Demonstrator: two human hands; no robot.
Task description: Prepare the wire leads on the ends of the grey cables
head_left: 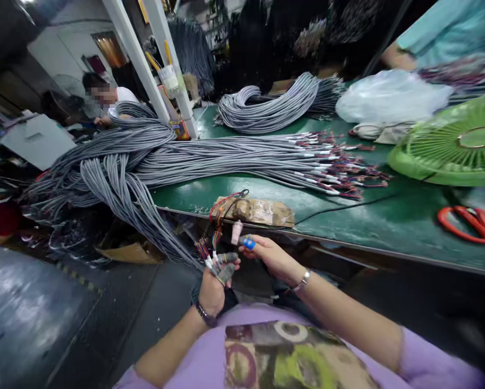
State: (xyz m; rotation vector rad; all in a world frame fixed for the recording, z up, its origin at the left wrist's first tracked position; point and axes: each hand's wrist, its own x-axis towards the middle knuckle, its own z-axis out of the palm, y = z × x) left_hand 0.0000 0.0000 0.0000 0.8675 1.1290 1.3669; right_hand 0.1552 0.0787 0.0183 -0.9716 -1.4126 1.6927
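In the head view my left hand [215,286] is closed round grey cables, with white sleeves and thin coloured wire ends [204,251] sticking up from it. Grey covers sit on its fingertips. Close by on the right, my right hand [269,256] has its thumb and fingers pinched, with blue and pink covers on fingertips; what it holds, if anything, is too small to make out. Just beyond both hands, a tape-wrapped block [267,212] with red, black and orange wires lies at the table's front edge.
A long bundle of grey cables [226,154] lies across the green table [388,227] and hangs off its left side. Coiled cables [270,111], a plastic bag [392,97], a green fan [457,143] and red scissors [471,224] lie beyond. Two people are nearby.
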